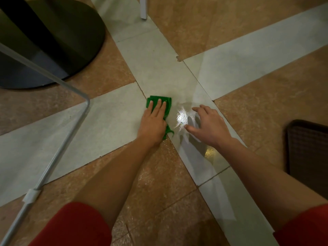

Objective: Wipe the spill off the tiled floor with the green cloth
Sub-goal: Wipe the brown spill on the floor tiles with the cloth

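Observation:
My left hand lies flat on the green cloth, pressing it onto a pale floor tile where the tile strips cross. Part of the cloth sticks out past my fingertips and beside my palm; the rest is hidden under the hand. Just right of the cloth a wet, shiny spill glistens on the tile. My right hand hovers over the right side of the wet patch with fingers spread and nothing in it.
A black round table base stands at the upper left. A grey metal chair frame runs along the left. A white leg is at the top. A dark brown tray lies at the right edge.

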{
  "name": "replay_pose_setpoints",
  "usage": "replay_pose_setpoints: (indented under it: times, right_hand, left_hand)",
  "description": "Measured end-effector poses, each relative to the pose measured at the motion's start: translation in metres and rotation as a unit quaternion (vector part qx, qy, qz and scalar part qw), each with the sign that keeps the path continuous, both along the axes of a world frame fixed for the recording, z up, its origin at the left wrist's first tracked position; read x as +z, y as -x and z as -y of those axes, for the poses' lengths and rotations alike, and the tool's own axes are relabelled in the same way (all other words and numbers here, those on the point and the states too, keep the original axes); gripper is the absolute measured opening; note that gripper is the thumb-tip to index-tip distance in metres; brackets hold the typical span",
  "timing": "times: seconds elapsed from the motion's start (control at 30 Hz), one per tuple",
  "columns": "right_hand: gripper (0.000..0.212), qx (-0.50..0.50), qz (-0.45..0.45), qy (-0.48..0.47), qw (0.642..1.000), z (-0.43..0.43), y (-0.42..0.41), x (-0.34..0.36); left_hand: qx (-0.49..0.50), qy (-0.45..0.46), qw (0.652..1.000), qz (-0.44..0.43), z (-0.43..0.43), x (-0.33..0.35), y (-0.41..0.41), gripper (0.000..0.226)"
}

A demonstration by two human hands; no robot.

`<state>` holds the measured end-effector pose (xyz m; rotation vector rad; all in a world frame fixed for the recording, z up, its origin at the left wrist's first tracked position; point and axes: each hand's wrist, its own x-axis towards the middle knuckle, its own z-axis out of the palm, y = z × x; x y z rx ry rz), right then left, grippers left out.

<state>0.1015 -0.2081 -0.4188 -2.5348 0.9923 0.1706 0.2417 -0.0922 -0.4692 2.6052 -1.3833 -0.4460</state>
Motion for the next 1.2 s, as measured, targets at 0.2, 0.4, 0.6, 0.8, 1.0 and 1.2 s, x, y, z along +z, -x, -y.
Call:
replay_pose_setpoints:
  times: [0.2,0.4,0.6,0.8,1.0,1.2]
  right_hand:
    - [0.071,0.004,0.012,0.004,1.000,-0.005,-0.009,0.000]
    - [0.071,0.025,-0.009,0.002,1.000,-0.006,-0.005,0.002]
    - [0.072,0.015,-0.022,0.002,1.000,-0.005,-0.002,0.000]
    - [0.072,0.032,-0.032,0.012,0.999,-0.010,-0.007,0.001]
    - [0.070,0.024,-0.046,0.011,0.999,-0.012,0.005,0.000]
    - [0.067,0.011,0.009,-0.001,1.000,-0.008,0.001,0.014]
  left_hand:
    - [-0.120,-0.018,0.992,0.028,-0.017,-0.003,0.030,0.061]
    - [-0.111,-0.015,0.994,0.006,-0.008,-0.003,0.005,0.058]
    - [-0.112,-0.010,0.994,-0.002,-0.007,-0.007,0.023,0.059]
    - [-0.181,-0.025,0.983,0.010,-0.017,-0.001,0.007,0.058]
    - [-0.110,-0.046,0.992,0.035,-0.005,-0.005,0.050,0.072]
    - [-0.240,-0.031,0.969,0.047,-0.040,-0.008,0.038,0.056]
